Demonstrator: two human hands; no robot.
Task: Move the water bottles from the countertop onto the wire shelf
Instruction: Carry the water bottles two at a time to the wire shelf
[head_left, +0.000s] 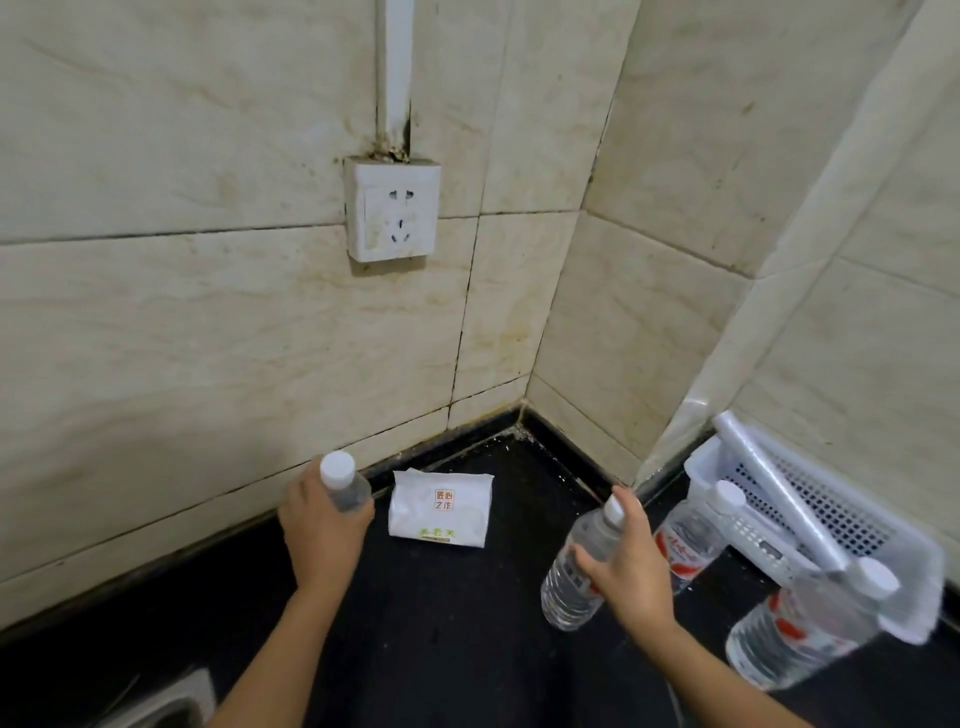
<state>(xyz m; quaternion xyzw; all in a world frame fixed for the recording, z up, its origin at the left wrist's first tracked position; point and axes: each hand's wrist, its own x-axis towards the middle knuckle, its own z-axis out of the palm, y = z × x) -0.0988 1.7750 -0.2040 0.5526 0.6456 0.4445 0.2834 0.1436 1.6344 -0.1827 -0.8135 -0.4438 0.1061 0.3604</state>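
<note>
My left hand (322, 525) grips a clear water bottle (343, 480) with a white cap; only its cap and shoulder show above my fingers. My right hand (621, 561) holds a second clear bottle (574, 577) by its upper part, tilted, above the black countertop (457, 623). Two more bottles with red labels stand on the counter at the right: one (688, 540) just behind my right hand, another (800, 629) near the right edge. No wire shelf is in sight.
A white pack of tissues (440, 512) lies on the counter between my hands, near the tiled wall. A white perforated plastic basket (810, 514) leans against the right wall. A wall socket (392, 208) sits above. A sink rim (171, 701) shows bottom left.
</note>
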